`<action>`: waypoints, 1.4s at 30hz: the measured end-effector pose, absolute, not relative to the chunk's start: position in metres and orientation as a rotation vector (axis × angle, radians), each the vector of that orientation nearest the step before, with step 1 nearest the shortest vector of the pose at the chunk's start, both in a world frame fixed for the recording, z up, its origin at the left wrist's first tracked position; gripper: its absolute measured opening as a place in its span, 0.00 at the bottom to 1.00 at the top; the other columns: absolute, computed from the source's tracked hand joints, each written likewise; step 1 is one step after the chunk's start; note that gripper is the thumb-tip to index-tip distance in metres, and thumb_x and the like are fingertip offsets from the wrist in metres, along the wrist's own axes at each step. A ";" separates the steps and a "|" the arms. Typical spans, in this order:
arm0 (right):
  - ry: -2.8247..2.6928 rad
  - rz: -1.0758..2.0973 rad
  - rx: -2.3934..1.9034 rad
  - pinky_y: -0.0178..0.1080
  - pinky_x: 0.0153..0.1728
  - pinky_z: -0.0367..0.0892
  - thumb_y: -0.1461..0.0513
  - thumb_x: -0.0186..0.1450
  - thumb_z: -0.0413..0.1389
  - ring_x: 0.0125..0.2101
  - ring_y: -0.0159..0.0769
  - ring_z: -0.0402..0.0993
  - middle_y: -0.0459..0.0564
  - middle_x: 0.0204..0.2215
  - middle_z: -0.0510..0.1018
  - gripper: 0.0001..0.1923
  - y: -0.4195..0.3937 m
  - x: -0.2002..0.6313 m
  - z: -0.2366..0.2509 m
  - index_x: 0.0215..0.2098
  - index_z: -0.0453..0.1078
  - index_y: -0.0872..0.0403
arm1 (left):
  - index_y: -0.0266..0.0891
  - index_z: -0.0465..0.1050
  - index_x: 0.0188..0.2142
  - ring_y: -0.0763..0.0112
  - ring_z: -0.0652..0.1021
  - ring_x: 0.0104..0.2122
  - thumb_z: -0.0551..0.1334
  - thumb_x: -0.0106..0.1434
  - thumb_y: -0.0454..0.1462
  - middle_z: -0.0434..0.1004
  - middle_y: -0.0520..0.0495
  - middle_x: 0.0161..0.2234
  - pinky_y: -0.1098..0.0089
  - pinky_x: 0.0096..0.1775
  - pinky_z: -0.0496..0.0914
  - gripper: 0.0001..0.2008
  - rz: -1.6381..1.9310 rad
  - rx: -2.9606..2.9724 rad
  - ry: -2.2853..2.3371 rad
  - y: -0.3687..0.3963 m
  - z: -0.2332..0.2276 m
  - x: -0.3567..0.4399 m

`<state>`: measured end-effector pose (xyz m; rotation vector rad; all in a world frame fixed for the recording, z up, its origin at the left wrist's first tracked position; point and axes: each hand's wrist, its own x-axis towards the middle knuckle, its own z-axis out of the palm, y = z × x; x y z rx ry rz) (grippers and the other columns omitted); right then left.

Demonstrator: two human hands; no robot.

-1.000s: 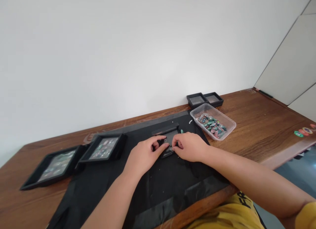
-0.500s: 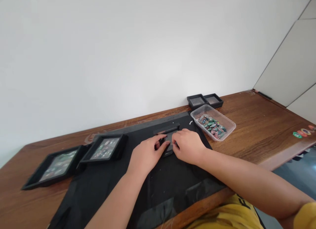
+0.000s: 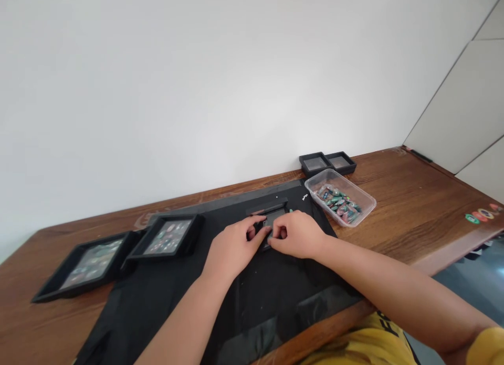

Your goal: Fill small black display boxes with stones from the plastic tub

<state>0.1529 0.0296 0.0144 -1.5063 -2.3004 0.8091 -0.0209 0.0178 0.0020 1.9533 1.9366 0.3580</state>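
Note:
My left hand (image 3: 232,247) and my right hand (image 3: 299,233) meet over a small black display box (image 3: 271,218) lying on a black mat (image 3: 252,291). Both hands pinch its near edge with fingertips; what sits inside is hidden by my fingers. A loose black lid piece (image 3: 268,206) lies just behind the box. A tiny green stone (image 3: 291,210) peeks out beside my right hand.
A clear plastic tub (image 3: 340,197) of green and red stones stands right of the mat. Two empty black boxes (image 3: 326,162) sit by the wall. Two filled display boxes (image 3: 167,235) (image 3: 90,264) rest at the left. Round stickers (image 3: 480,216) lie on the wooden table (image 3: 413,207).
My right hand has shifted slightly left and curled closer to my left hand on the box. The view has tilted down a little.

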 end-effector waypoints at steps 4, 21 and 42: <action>-2.260 0.755 -1.558 0.34 0.29 0.56 0.61 0.61 0.61 0.26 0.32 0.71 0.44 0.25 0.80 0.06 0.033 0.153 0.011 0.26 0.74 0.52 | 0.49 0.80 0.52 0.66 0.75 0.27 0.58 0.66 0.48 0.77 0.53 0.28 0.70 0.29 0.62 0.20 0.401 1.923 1.898 0.018 -0.002 -0.026; -2.265 0.813 -1.531 0.33 0.27 0.57 0.61 0.63 0.60 0.24 0.31 0.70 0.45 0.22 0.78 0.09 0.036 0.169 0.024 0.25 0.77 0.54 | 0.47 0.81 0.52 0.65 0.72 0.25 0.54 0.62 0.55 0.73 0.52 0.25 0.66 0.30 0.64 0.28 0.516 1.889 1.739 0.015 -0.004 -0.037; -2.268 0.842 -1.400 0.33 0.29 0.55 0.60 0.63 0.65 0.24 0.29 0.67 0.39 0.21 0.73 0.05 0.048 0.161 0.010 0.37 0.79 0.52 | 0.49 0.79 0.55 0.66 0.72 0.24 0.55 0.62 0.53 0.78 0.53 0.27 0.68 0.29 0.66 0.27 0.471 1.946 1.803 0.015 -0.002 -0.035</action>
